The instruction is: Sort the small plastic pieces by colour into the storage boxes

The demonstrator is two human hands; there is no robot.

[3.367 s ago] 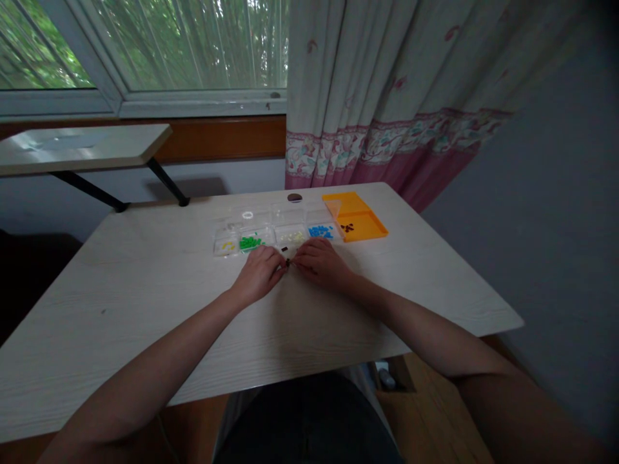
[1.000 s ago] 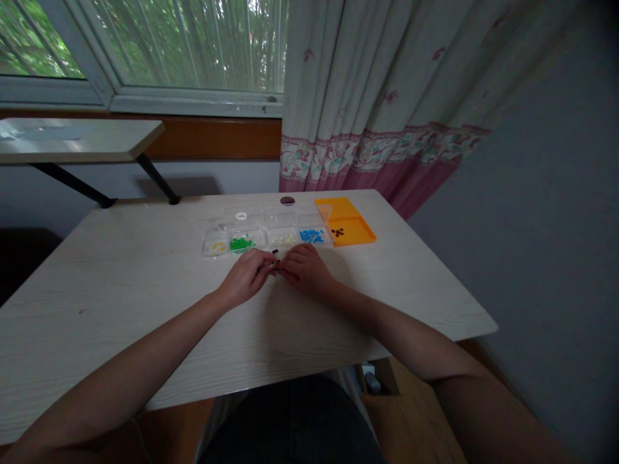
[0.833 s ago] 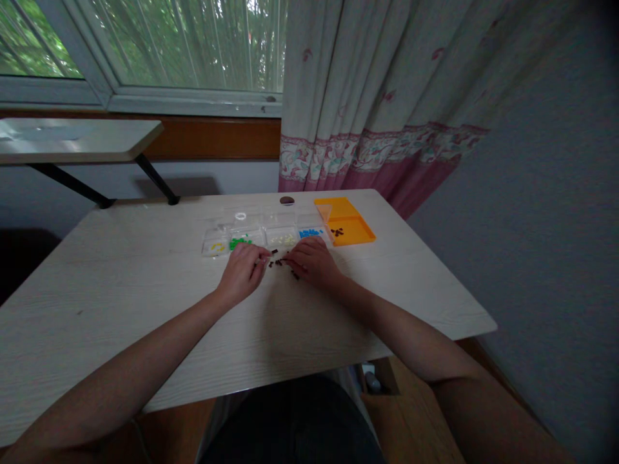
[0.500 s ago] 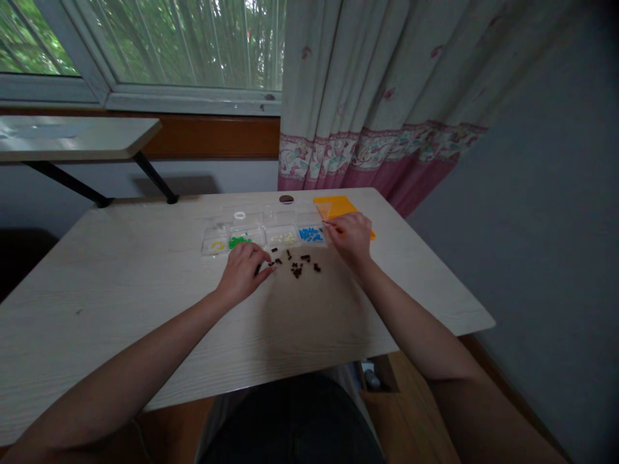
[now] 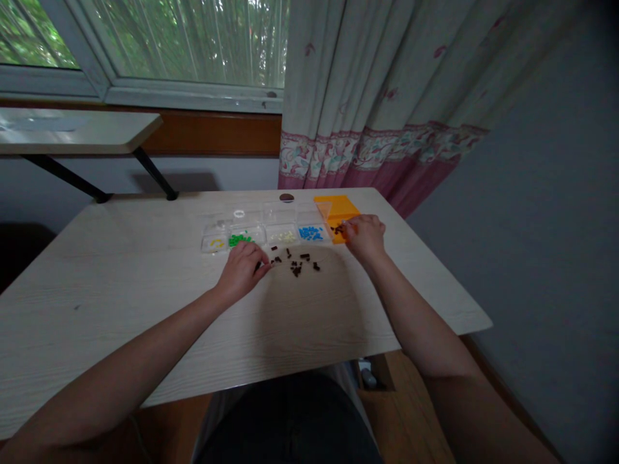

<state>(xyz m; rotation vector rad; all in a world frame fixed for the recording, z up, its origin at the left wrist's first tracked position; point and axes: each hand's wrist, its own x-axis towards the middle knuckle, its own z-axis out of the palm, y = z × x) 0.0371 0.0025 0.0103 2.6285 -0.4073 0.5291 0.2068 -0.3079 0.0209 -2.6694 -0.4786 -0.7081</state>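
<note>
Small dark brown building bricks (image 5: 296, 267) lie loose on the table in front of me. My left hand (image 5: 242, 267) rests at their left side, thumb and forefinger pinched together; whatever is between the fingertips is too small to make out. My right hand (image 5: 366, 238) is over the orange box (image 5: 338, 206), its fingers bent down at the right part of the box. More brown pieces (image 5: 337, 229) lie in that box beside the fingertips. What the right fingers hold, if anything, is hidden.
Clear lidded boxes stand in a row left of the orange one, with yellow pieces (image 5: 216, 243), green pieces (image 5: 239, 239), pale pieces (image 5: 285, 237) and blue pieces (image 5: 310, 233). A raised shelf (image 5: 77, 138) is at back left; a curtain (image 5: 367, 96) hangs behind the table.
My right hand has moved right, from beside the blue pieces to the right part of the orange box, uncovering brown pieces in it. My left thumb and forefinger have come together.
</note>
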